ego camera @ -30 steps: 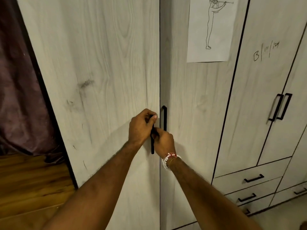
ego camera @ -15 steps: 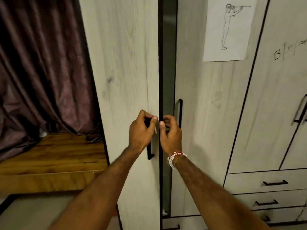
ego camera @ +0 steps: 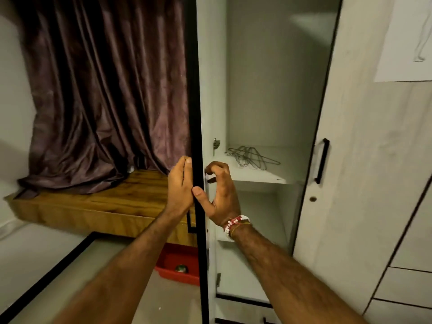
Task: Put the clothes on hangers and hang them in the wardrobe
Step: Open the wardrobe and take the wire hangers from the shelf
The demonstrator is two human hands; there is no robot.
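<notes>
The wardrobe's left door [ego camera: 195,90] stands swung out toward me, so I see it edge-on as a black strip. My left hand [ego camera: 179,187] is wrapped around its outer side at the black handle. My right hand [ego camera: 221,195] is on the inner side, thumb pressed on the door's edge and fingers curled against the inner face. Inside, several wire hangers [ego camera: 252,156] lie in a loose pile on a white shelf [ego camera: 261,177]. The hanging space above them is bare. No clothes are in view.
The right door [ego camera: 364,183] is closed, with a black handle [ego camera: 322,160] and a paper drawing [ego camera: 409,38] taped on it. Left of the wardrobe are a dark curtain [ego camera: 105,90] and a wooden platform [ego camera: 93,202]. A red tray [ego camera: 180,267] sits on the floor.
The left door has gone from closed, to a crack, to wide open, showing the shelf and hangers. Both hands stayed on the door as it swung; my view shifted left.
</notes>
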